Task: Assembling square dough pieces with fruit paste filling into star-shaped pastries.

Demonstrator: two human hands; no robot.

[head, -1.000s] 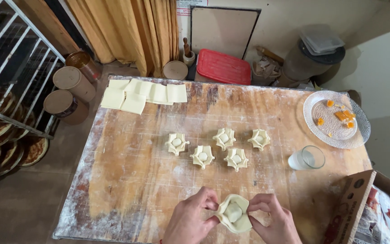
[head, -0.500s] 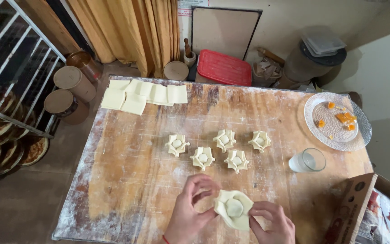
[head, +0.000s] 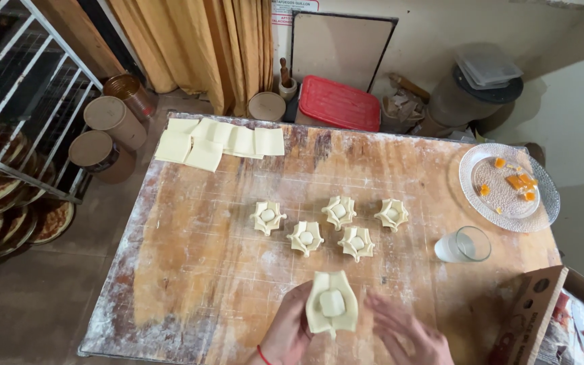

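At the bottom centre of the frame, a folded pastry parcel (head: 331, 302) with a pale cube of filling sits lifted off the floured bench (head: 190, 270), pinched along its left edge by the left hand (head: 288, 331). The right hand (head: 407, 334) lies open, fingers spread, just beside it and holding nothing. Shaping looks nearly done; setting it down calls for a gentle grip. Above it lie five finished parcels (head: 305, 236), with flat dough squares (head: 217, 140) at upper left.
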